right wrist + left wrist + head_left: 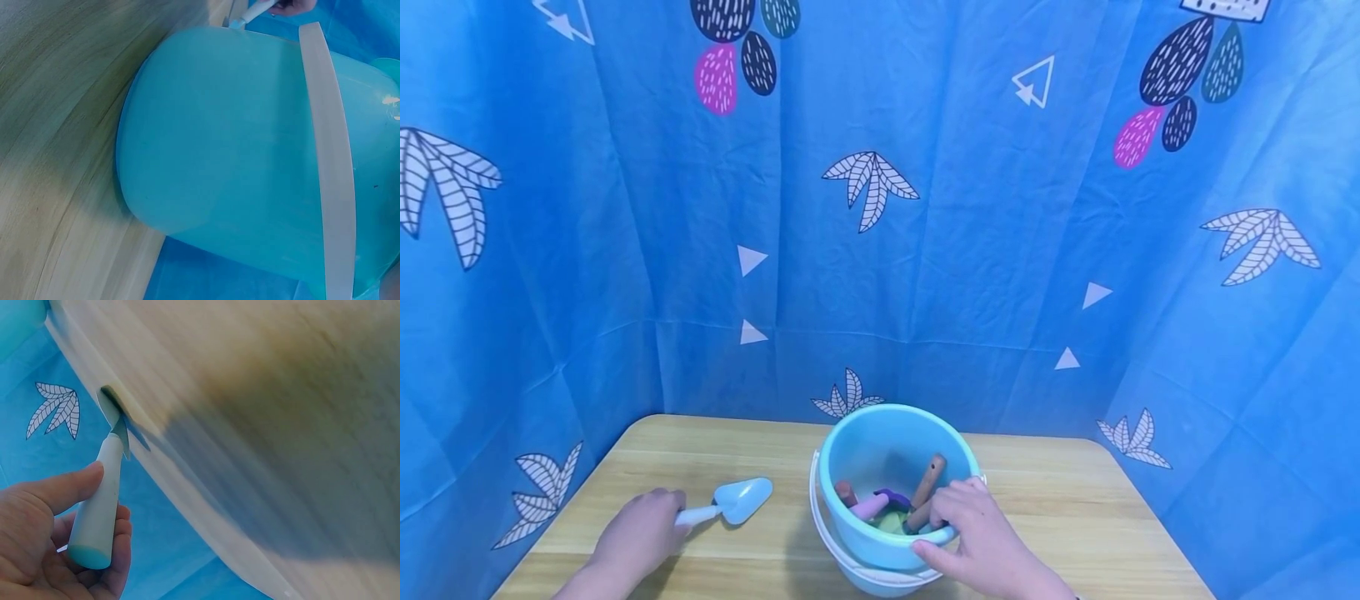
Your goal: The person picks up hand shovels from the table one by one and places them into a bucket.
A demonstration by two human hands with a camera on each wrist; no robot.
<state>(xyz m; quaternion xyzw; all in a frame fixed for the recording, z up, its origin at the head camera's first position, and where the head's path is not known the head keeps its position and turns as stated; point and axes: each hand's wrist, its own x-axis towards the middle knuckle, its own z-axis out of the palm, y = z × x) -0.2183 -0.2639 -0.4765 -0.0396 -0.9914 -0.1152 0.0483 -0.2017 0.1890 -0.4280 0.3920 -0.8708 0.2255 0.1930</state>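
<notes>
My left hand (642,533) grips a light blue toy trowel (742,500) by its pale handle. In the left wrist view the thumb lies along the trowel handle (97,506), fingers curled behind, and the blade points away over the table. A light blue bucket (891,435) stands upright at the table's middle front. With thumb outside and fingers over the rim, my right hand (977,533) holds the bucket's near right edge. Inside it are brown rods (930,481), a lilac handle (870,507), a purple piece (893,497) and a light green piece (892,523).
The bucket's white carrying handle (331,162) hangs down around its near side. Under everything is a wood-grain table (1060,492) with rounded far corners. A blue patterned curtain (925,275) surrounds it at the back and sides.
</notes>
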